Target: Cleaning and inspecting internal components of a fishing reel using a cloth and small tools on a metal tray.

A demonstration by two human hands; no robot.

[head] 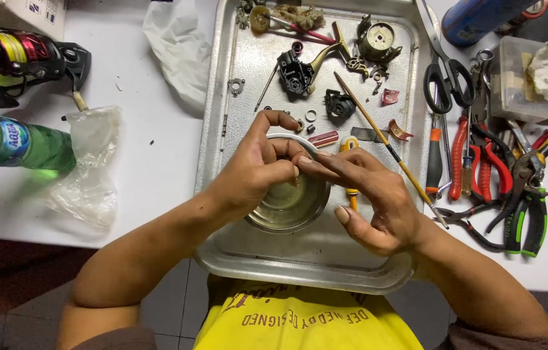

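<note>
Far off to the left of my left hand (258, 170) a green bottle (11, 142) lay on the counter (151, 162); that hand hovered over a small steel bowl (290, 204) in the metal tray (235, 129), its fingertips pinched shut on something too small to make out; my right hand (371, 201) met it fingertip to fingertip, likewise pinched; beyond it lay a thin brush (387, 149), and further right, scissors (446, 74) and pliers (488, 172).
</note>
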